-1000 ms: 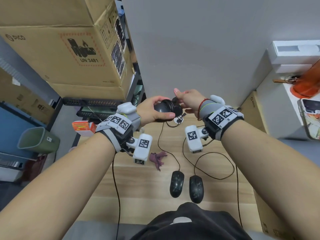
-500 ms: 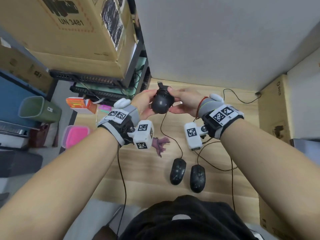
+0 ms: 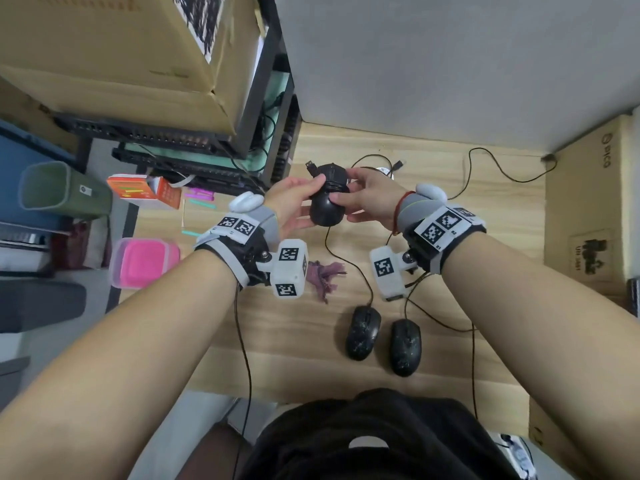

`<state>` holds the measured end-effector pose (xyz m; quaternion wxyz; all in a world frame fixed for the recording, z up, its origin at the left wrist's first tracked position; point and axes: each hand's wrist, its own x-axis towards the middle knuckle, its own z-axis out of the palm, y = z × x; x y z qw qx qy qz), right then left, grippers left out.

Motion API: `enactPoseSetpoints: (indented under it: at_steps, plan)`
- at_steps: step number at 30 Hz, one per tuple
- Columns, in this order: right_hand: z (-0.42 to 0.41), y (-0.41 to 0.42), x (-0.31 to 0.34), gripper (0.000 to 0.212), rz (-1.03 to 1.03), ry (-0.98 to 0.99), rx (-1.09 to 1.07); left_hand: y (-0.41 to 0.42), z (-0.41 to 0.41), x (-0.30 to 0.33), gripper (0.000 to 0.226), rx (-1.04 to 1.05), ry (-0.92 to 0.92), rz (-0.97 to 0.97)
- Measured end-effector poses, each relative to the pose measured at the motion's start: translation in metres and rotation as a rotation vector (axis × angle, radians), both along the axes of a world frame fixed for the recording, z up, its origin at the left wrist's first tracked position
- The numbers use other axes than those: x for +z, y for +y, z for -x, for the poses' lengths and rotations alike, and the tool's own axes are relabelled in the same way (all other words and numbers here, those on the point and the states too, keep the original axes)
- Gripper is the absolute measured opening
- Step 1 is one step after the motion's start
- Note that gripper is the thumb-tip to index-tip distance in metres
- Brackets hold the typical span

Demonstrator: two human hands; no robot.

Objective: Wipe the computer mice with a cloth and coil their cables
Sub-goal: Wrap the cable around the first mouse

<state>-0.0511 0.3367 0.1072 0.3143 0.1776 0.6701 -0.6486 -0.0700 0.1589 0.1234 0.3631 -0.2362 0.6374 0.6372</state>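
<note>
While both hands hold it above the wooden desk [image 3: 450,202], the black mouse [image 3: 327,206] shows its cable wound round its body, plug poking out on top. The left hand [image 3: 294,202] and right hand [image 3: 370,197] curl their fingers round it. Two more speckled mice [image 3: 363,332] lie side by side nearer the person.

- This looks like an office storeroom or IT back room, not a home.
- On the far left, big cardboard shipping boxes [image 3: 114,53] sit stacked on a black metal rack [image 3: 266,98].
- Under the boxes, a rack-mount network switch [image 3: 138,135] shows a long row of ports, with cables trailing behind it.
- A light wooden desk [image 3: 277,341] butts against a plain grey wall [image 3: 450,64].
- Another carton [image 3: 588,209] with a hazard label stands at the desk's right edge.
- A green waste bin [image 3: 62,190] stands on the floor at left.
- Several wired black computer mice [image 3: 363,332] lie on the desk, cables loose across it.
</note>
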Motion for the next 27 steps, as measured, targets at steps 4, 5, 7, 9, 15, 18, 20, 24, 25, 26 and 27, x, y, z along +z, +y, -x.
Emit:
enactPoseSetpoints:
  at_steps: [4, 5, 7, 9, 15, 18, 20, 24, 25, 26, 27]
  plan:
    - [0.007, -0.007, -0.011, 0.058, -0.019, -0.024, -0.012, 0.002, 0.007, -0.020, 0.036, 0.070, -0.003, 0.030]
    - [0.010, -0.008, -0.014, 0.057, -0.007, -0.034, -0.021, 0.002, 0.010, -0.023, 0.039, 0.061, -0.013, 0.031]
    - [0.014, -0.010, -0.015, 0.055, 0.004, -0.014, -0.014, 0.001, 0.013, -0.024, 0.042, 0.011, -0.049, 0.040]
    - [0.017, -0.013, -0.017, 0.054, 0.024, 0.016, 0.007, -0.001, 0.016, -0.025, 0.045, -0.010, -0.086, 0.030]
    - [0.008, -0.013, -0.033, 0.042, 0.112, 0.017, -0.109, -0.008, 0.026, -0.036, 0.049, 0.234, -0.174, -0.090]
    - [-0.009, -0.016, -0.054, 0.041, -0.114, -0.034, -0.049, -0.014, 0.029, -0.044, 0.051, 0.309, -0.199, -0.084]
    - [-0.024, -0.021, -0.068, 0.027, -0.243, -0.049, 0.211, -0.015, 0.027, -0.048, 0.048, 0.322, -0.209, -0.078]
    - [-0.039, -0.041, -0.080, 0.014, -0.323, -0.089, 0.784, -0.016, 0.026, -0.054, 0.041, 0.348, -0.216, -0.070]
    - [-0.040, -0.047, -0.081, 0.016, -0.352, -0.091, 0.874, -0.017, 0.025, -0.054, 0.040, 0.351, -0.216, -0.068]
    - [-0.041, -0.053, -0.083, 0.019, -0.387, -0.091, 0.955, -0.018, 0.025, -0.055, 0.040, 0.352, -0.215, -0.069]
    - [-0.042, -0.057, -0.086, 0.023, -0.426, -0.095, 1.020, -0.019, 0.025, -0.056, 0.041, 0.353, -0.216, -0.068]
